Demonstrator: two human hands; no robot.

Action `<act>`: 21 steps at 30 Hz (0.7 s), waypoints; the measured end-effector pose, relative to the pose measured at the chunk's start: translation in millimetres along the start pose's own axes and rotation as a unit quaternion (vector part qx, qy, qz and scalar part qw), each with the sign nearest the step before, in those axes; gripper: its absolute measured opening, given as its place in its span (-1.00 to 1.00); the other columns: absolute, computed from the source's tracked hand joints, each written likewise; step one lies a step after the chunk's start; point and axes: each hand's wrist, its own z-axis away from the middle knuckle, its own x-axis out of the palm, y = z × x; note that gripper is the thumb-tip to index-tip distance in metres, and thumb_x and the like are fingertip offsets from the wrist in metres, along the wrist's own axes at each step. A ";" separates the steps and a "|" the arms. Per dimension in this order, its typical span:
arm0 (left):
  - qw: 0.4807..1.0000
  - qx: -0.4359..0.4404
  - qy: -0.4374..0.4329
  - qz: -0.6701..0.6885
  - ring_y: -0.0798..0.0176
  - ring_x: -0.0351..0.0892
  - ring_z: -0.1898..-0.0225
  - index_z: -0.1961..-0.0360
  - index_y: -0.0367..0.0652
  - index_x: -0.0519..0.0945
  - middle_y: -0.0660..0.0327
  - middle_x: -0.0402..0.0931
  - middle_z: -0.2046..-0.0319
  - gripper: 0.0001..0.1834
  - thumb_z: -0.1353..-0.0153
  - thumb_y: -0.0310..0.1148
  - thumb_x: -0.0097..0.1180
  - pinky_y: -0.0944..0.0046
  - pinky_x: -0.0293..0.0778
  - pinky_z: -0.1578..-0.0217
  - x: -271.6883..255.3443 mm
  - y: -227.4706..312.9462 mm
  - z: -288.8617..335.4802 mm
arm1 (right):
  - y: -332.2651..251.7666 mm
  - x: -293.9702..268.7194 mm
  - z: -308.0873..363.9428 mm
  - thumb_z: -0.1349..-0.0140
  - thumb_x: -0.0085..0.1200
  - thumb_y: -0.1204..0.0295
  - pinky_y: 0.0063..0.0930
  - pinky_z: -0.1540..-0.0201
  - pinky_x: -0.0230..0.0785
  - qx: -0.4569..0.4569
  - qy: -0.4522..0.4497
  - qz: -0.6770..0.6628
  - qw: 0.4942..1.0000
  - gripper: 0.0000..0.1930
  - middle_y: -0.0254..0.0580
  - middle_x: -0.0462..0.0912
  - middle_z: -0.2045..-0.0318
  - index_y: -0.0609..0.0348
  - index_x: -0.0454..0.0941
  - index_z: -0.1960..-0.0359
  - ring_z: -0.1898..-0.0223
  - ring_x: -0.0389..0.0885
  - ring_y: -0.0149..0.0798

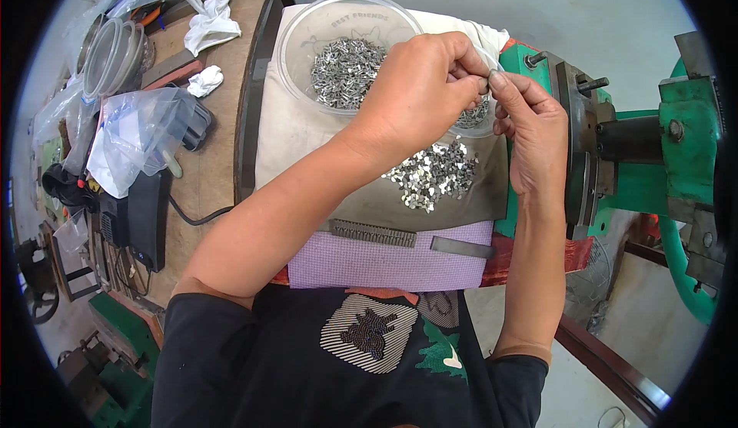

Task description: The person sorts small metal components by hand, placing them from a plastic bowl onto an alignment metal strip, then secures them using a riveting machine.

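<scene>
My left hand (424, 82) and my right hand (536, 132) meet fingertip to fingertip over the far right of the cloth-covered work surface. Thumbs and fingers are pinched in both. Whatever they hold is too small to make out. Beneath them, partly hidden, is a second clear container (478, 129) with small metal pieces. Left of my hands stands a large round clear plastic tub (298, 89), partly filled with small shiny metal parts (346, 66). A loose pile of small flat metal pieces (432, 176) lies on the dark cloth, just nearer than my hands.
A toothed metal strip (373, 233) and a plain flat metal bar (461, 247) lie on a purple woven mat (330, 266). A green machine (688, 139) stands to the right. On the left, a wooden table (204, 143) bears plastic bags (134, 132), crumpled tissue (209, 22) and a black device.
</scene>
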 end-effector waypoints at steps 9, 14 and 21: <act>0.956 0.152 0.042 -0.246 0.15 0.74 0.20 0.07 -0.36 0.61 0.00 0.69 0.22 -0.73 -0.19 -0.53 0.21 0.21 0.64 0.12 -12.8 5.8 21.2 | 8.1 2.9 31.7 -0.24 0.25 0.47 -0.65 0.36 0.30 -0.113 0.050 0.202 0.972 -0.89 -0.39 0.59 0.44 0.27 0.65 0.34 0.42 0.45 -0.57; 0.979 0.095 0.032 -0.179 0.23 0.69 0.09 0.03 -0.34 0.60 0.07 0.62 0.10 -0.71 -0.19 -0.63 0.16 0.29 0.64 0.07 -36.1 10.6 76.8 | 33.3 19.4 82.4 -0.07 0.29 0.58 -0.36 0.33 0.38 -0.196 -0.090 0.300 0.929 -0.94 -0.22 0.58 0.45 0.23 0.66 0.42 0.41 0.54 -0.19; 0.985 0.010 0.084 -0.151 0.22 0.67 0.15 0.04 -0.32 0.61 0.05 0.61 0.11 -0.68 -0.14 -0.68 0.19 0.32 0.62 0.18 -55.3 -15.3 149.0 | 58.6 25.1 99.8 0.06 0.39 0.48 -0.30 0.17 0.26 -0.257 -0.097 0.428 0.861 -0.87 -0.34 0.56 0.42 0.10 0.69 0.45 0.27 0.45 -0.15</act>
